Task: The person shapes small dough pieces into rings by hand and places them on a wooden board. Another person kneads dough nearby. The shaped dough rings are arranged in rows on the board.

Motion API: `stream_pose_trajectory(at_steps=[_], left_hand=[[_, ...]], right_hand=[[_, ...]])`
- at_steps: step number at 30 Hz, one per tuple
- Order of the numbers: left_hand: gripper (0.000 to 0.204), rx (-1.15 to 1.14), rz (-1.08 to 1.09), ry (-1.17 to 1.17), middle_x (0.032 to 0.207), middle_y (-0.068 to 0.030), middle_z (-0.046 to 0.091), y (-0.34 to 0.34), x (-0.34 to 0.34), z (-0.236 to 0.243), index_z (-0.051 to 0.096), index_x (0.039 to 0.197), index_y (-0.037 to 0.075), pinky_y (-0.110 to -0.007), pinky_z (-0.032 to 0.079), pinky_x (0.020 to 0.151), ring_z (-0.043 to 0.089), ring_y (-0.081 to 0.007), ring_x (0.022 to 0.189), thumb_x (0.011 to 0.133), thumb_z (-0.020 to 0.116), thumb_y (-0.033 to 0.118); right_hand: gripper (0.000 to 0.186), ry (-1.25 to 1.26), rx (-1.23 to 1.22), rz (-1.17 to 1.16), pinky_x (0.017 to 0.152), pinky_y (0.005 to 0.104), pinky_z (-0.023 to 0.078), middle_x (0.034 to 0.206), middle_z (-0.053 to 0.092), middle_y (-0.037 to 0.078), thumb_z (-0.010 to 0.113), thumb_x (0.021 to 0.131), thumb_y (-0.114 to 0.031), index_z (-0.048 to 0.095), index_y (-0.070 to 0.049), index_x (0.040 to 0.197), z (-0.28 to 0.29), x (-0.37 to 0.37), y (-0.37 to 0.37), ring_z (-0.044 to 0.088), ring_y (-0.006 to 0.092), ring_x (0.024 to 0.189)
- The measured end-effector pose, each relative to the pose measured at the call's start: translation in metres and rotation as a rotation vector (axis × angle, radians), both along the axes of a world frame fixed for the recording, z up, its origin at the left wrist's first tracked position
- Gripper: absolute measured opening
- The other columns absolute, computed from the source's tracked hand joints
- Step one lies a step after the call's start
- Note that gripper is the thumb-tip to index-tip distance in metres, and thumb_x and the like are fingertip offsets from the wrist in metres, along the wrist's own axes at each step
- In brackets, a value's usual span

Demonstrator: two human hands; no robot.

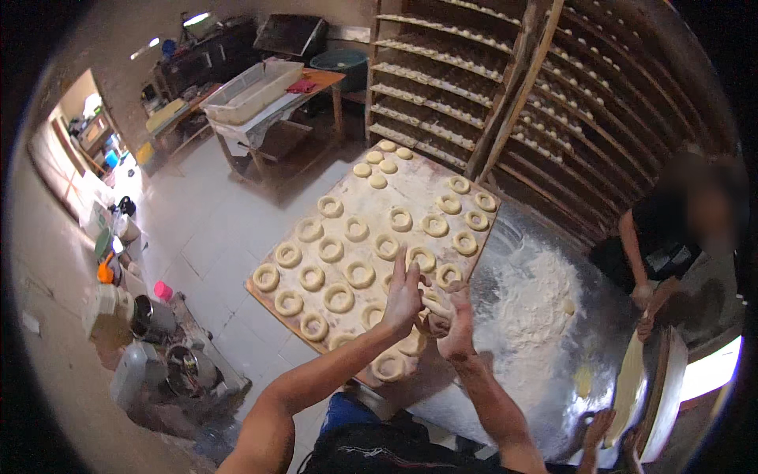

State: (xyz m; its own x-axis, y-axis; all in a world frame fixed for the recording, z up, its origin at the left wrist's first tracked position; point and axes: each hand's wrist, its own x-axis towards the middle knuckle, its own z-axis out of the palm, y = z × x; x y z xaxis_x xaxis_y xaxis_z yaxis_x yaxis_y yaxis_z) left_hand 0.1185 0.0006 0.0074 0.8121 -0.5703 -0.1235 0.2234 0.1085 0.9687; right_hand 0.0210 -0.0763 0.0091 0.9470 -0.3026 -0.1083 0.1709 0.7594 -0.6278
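My left hand [404, 304] and my right hand [454, 328] meet over a floured wooden board [395, 187] around a piece of pale dough [436, 310]. The left hand's index and middle fingers point up along one side of it, while the right hand's fingers curl round the other side, partly hiding it. Many dough rings [339, 297] cover the board beneath and around both hands. Several flat dough rounds [378, 181] lie at its far left corner.
Right: a steel table [513, 403] with flour [537, 300]; a co-worker [639, 237] and other hands at a long dough strip [630, 371]. Behind: wooden racks [505, 110] of small dough pieces and a table [324, 79] with a plastic tub [249, 99]. Left: mixers and containers [174, 363] on the floor.
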Motion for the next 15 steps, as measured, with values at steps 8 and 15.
stream_pose_trajectory(at_steps=[8,15], left_hand=[[0.049,0.011,0.024,-0.312,0.084,-0.0095,0.056,0.007,0.128,-0.005,0.024,0.148,0.010,-0.033,0.046,0.066,0.053,-0.0197,0.070,0.101,0.036,0.020],[0.064,-0.234,0.012,-1.304,0.080,-0.0102,0.057,0.003,0.194,-0.010,0.030,0.144,0.010,-0.034,0.050,0.067,0.057,-0.0213,0.072,0.087,0.055,-0.005]], right_hand=[[0.020,0.187,-0.346,-0.158,0.064,0.0249,0.045,0.090,0.038,0.000,0.039,0.091,-0.017,0.033,-0.013,0.109,-0.011,0.131,0.010,0.049,0.0106,0.076],[0.017,0.194,-0.774,-0.068,0.059,0.0213,0.037,0.091,0.039,0.002,0.043,0.089,-0.017,0.038,-0.011,0.104,-0.009,0.199,-0.004,0.045,0.0088,0.075]])
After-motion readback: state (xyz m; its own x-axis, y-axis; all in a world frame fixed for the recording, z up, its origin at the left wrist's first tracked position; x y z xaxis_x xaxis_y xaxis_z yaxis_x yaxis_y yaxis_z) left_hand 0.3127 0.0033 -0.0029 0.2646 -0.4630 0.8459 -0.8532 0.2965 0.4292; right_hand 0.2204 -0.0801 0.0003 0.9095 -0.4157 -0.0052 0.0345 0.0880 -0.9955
